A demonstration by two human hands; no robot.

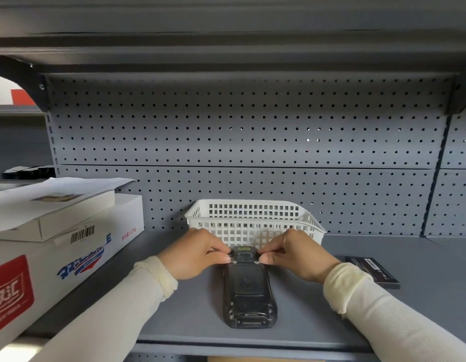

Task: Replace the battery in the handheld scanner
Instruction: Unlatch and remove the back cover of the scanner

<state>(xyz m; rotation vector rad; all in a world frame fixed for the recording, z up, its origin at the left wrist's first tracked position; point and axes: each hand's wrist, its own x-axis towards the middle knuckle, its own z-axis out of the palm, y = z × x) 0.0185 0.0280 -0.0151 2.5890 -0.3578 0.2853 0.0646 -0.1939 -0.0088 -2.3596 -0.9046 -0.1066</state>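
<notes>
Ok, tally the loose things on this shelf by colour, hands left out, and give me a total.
Black: 2, the handheld scanner and the flat battery to its right.
White: 3, the plastic basket, the large printed carton and the smaller box on top of it.
Total: 5.

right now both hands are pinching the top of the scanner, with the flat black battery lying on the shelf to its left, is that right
Not quite. The head view shows the battery lying to the right of the scanner, not the left. The left hand and right hand are indeed pinching its top end.
</notes>
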